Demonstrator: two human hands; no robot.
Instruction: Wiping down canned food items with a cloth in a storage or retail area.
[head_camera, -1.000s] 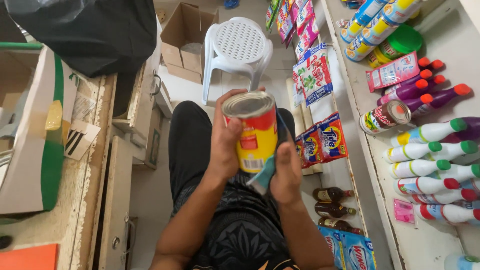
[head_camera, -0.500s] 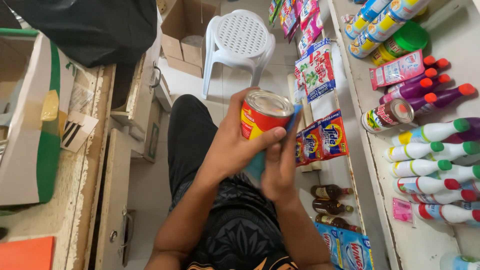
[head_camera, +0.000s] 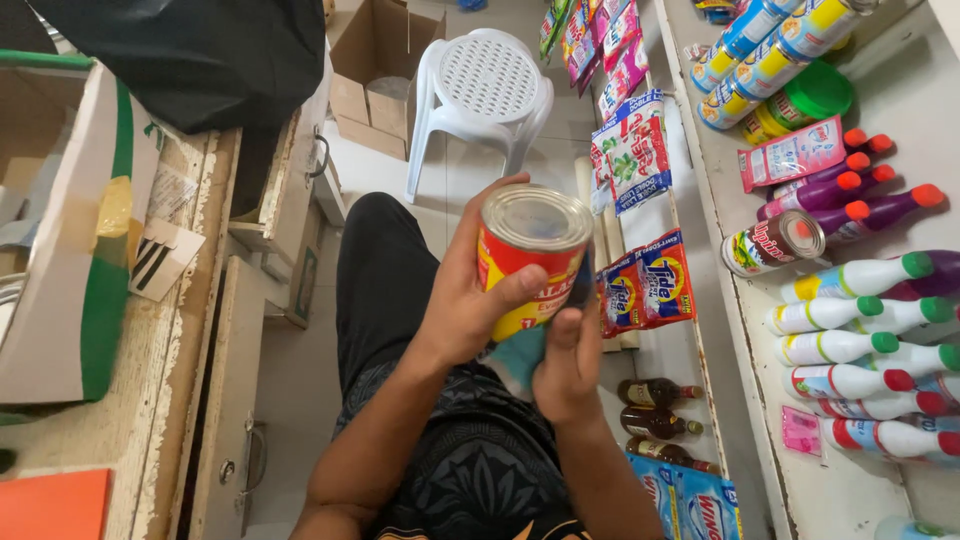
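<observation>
Two hands hold one red and yellow can (head_camera: 530, 262) with a shiny silver lid, tilted, at mid-scene above the lap. Left hand (head_camera: 470, 290) grasps its side; right hand (head_camera: 567, 362) presses a pale blue cloth (head_camera: 520, 358) under its base. Fingers and cloth hide most of the label.

I observe a narrow shop aisle with a pale floor (head_camera: 470, 165), on which a white plastic stool (head_camera: 487, 85) stands at the far end beside an open cardboard box (head_camera: 375, 60). On the left runs a worn wooden counter (head_camera: 150, 420) with peeling paint and a drawer front, a dark bag (head_camera: 200, 50) resting at its far end. On the right I note white shelving (head_camera: 890, 90) stocked with bottles, under even, soft light.
</observation>
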